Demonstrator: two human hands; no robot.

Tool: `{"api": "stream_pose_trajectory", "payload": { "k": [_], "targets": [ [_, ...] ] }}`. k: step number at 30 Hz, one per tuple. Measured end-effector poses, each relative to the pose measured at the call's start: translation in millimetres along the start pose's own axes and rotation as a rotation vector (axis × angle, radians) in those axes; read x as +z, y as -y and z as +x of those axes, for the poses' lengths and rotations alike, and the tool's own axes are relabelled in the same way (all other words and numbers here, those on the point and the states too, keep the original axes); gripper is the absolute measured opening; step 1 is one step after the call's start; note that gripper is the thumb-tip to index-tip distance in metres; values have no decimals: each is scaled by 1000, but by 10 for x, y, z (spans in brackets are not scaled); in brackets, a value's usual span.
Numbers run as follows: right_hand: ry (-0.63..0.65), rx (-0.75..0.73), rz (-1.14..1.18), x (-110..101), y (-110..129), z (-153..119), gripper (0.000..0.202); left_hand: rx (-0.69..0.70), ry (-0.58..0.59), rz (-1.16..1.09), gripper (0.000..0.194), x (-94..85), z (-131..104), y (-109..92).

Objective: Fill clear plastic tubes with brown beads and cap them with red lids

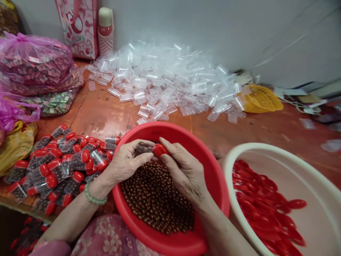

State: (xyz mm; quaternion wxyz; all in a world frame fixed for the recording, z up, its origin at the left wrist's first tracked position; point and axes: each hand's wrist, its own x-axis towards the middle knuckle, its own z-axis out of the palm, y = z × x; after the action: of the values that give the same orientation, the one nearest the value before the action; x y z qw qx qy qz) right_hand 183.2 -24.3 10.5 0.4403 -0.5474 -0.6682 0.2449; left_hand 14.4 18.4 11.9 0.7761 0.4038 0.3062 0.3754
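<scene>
Over a red basin (215, 174), my left hand (124, 163) pinches a small clear plastic container (145, 148) with brown balls inside. My right hand (188, 170) grips a red cap (160, 150) at the container's right end; whether it is fully seated cannot be made out. Below both hands, a heap of shiny brown balls (157, 195) lies in the basin. Left of my left wrist is a pile of filled containers with red caps (66, 163).
Clear plastic containers (170, 85) are heaped along the wall beside a yellow basket (262, 99). At right, a white basin (266, 147) holds red plastic pieces (261, 202). Purple bags (34, 64), a pink bag (80, 28) and a bottle (106, 30) stand at back left.
</scene>
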Motion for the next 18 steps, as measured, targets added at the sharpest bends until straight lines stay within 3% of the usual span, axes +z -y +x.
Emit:
{"api": "stream_pose_trajectory", "payload": {
  "k": [3, 12, 18],
  "targets": [
    [19, -13, 33, -3, 6, -1, 39, -9, -12, 11, 26, -7, 29, 35],
    [15, 168, 339, 3, -38, 36, 32, 0, -44, 188, 25, -1, -5, 28],
    [-54, -34, 76, 110, -62, 4, 28, -10, -60, 207, 28, -45, -8, 40]
  ]
}}
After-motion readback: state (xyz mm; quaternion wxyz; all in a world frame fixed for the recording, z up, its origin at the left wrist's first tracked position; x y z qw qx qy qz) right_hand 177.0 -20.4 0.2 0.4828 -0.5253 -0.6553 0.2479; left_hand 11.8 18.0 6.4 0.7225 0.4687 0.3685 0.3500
